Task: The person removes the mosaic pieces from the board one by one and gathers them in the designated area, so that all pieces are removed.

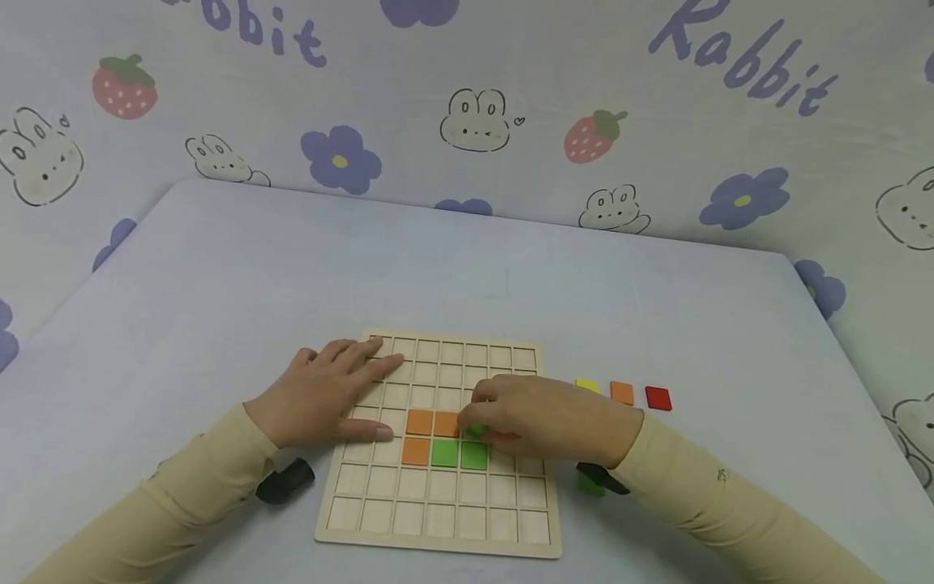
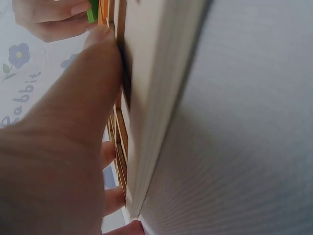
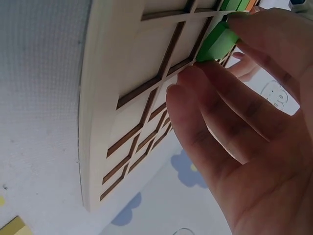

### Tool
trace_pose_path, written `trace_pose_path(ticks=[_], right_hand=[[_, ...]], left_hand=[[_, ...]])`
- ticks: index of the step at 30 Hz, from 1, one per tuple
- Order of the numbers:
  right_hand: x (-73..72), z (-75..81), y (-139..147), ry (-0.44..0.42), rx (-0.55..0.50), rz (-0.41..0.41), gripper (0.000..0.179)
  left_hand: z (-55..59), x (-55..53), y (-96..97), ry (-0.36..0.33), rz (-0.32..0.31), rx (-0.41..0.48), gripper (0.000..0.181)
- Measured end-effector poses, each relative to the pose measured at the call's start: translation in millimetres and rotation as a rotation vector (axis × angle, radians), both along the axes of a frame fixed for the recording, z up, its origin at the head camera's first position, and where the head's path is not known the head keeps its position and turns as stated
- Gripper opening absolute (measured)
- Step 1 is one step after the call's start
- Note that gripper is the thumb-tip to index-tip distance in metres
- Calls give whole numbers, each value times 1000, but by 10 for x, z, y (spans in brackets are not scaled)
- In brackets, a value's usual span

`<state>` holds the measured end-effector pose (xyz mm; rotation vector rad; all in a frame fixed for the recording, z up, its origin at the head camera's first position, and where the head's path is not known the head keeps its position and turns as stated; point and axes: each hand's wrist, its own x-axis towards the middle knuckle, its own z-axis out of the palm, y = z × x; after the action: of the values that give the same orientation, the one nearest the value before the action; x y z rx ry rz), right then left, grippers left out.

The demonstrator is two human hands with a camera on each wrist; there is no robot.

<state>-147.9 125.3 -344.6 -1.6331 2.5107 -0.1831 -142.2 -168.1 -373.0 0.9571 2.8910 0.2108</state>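
Note:
A light wooden grid board (image 1: 438,545) lies on the table, with orange tiles (image 1: 416,452) and green tiles (image 1: 444,453) in several of its middle cells. My right hand (image 1: 540,414) is over the middle of the board, pinching a green square tile (image 3: 217,43) between thumb and fingertips. In the right wrist view that tile is tilted, right at the grid's cells. My left hand (image 1: 328,397) rests on the board's left side with fingers spread and straight, its thumb (image 2: 100,44) lying along the grid.
Right of the board lie a yellow tile (image 1: 587,384), an orange tile (image 1: 622,393) and a red tile (image 1: 658,398). A green tile (image 1: 591,484) shows partly under the right wrist. A printed rabbit cloth (image 1: 467,73) hangs behind the table.

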Motion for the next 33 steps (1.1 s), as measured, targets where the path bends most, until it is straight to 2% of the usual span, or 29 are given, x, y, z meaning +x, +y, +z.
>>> trace_pose_path(ticks=[6, 11, 15, 19, 24, 28, 33], right_hand=[[32, 0, 23, 10, -11, -10, 21], [75, 8, 129, 5, -18, -59, 19], [120, 62, 336, 19, -23, -128, 23], [184, 141, 632, 35, -37, -232, 28], [286, 198, 975, 1, -44, -367, 29], [387, 197, 1187, -3, -66, -438, 29], [529, 130, 1389, -41, 2, -508, 32]], left_hand=[[6, 6, 1, -7, 0, -1, 83], [-2, 15, -5, -9, 2, -5, 83], [-7, 14, 1, 9, -9, 3, 83], [-1, 5, 14, 24, -16, 6, 83], [4, -8, 18, 17, -10, -3, 84], [9, -1, 13, -3, 1, -10, 84], [0, 9, 20, -13, 0, 1, 83]])
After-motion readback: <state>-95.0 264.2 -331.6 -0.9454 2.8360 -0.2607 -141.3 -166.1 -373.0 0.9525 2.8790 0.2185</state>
